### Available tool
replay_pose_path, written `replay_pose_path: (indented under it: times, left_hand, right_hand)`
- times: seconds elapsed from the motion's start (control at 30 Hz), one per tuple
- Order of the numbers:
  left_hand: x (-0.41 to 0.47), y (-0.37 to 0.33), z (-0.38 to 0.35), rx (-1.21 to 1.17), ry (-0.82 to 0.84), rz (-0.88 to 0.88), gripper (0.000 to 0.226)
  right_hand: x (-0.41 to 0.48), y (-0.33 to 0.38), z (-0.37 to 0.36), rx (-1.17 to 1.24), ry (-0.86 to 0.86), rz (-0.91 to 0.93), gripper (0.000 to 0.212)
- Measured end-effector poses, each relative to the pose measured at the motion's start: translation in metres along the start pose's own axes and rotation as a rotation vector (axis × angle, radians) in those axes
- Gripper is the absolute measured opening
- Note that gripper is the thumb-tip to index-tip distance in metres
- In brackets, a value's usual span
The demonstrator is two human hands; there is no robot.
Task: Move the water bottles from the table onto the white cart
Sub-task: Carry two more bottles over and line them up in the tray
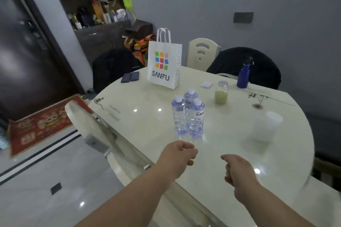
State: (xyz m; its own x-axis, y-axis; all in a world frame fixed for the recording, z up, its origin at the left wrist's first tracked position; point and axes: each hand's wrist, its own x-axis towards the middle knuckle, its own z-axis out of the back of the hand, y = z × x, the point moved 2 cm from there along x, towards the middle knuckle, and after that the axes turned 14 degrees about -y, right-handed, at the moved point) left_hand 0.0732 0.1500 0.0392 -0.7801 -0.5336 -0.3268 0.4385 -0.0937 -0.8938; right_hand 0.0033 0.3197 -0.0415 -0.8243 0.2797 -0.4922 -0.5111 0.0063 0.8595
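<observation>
3 clear ribbed plastic water bottles (188, 114) w/ white caps, clustered upright on glossy cream round table (144, 123); my left hand (178, 156) & right hand (238, 169) loosely curled, empty.

The rearmost water bottle (190, 96) is standing mostly hidden behind the two in front. A white cup (266, 128) is showing only as a blur, and shelf clutter (103, 14) is staying too small to identify.

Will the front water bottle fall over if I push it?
Probably: the front bottle is tall and narrow, so a high push may tip it. It looks full, so fairly heavy. The glossy table might let it slide instead.
</observation>
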Motion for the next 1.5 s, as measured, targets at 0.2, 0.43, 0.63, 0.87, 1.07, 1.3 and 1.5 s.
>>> replay_pose_path:
  times: [0.2,0.43,0.63,0.87,1.07,1.3,1.5]
  left_hand:
    - [0.063,-0.03,0.011,-0.032,-0.001,-0.015,0.012]
    - [0.152,-0.038,0.012,-0.03,0.011,0.047,0.021]
    - [0.237,-0.043,0.01,-0.009,0.039,0.109,0.071]
    - [0.284,-0.058,-0.004,-0.07,0.228,0.365,0.064]
    - [0.293,-0.049,-0.012,-0.127,0.293,0.502,0.062]
    - [0.273,-0.022,-0.021,-0.01,0.378,0.63,0.025]
    - [0.262,-0.005,-0.033,-0.12,0.496,0.725,0.015]
  right_hand:
    - [0.016,0.046,-0.063,0.105,0.041,0.029,0.007]
    - [0.044,0.073,-0.112,0.173,-0.058,0.084,0.008]
    - [0.063,0.087,-0.149,0.193,-0.274,0.087,0.011]
    - [0.079,0.096,-0.176,0.15,-0.354,0.032,0.032]
    - [0.091,0.091,-0.18,0.16,-0.203,-0.153,0.042]
    - [0.102,0.078,-0.177,0.039,-0.085,-0.32,0.049]
    - [0.108,0.077,-0.179,0.139,-0.053,-0.36,0.032]
